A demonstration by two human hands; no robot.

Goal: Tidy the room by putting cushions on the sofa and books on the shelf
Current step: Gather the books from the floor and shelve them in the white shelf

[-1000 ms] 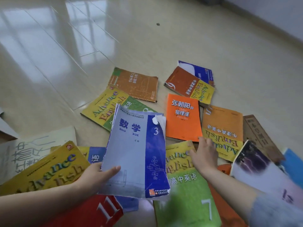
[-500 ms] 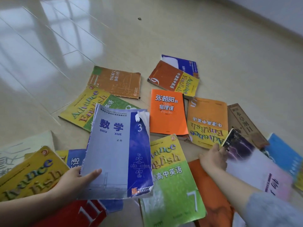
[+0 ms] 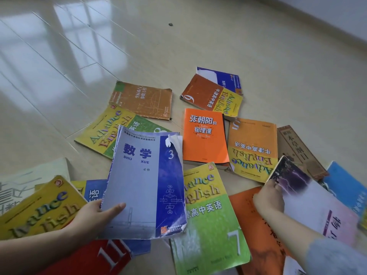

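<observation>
Nearest, the left hand [image 3: 93, 217] gripped the lower left corner of a blue-grey maths book [image 3: 143, 185], thumb pressed over its cover, holding it tilted above the other books. The right hand [image 3: 268, 199] had its fingers curled round the left edge of a purple-and-white book [image 3: 309, 201]. Between them a green-and-yellow English book [image 3: 206, 221] lay flat on the tiled floor [image 3: 258, 46], and farther off lay an orange book [image 3: 204, 135] and a brown book [image 3: 143, 100], well short of the floor's far edge.
</observation>
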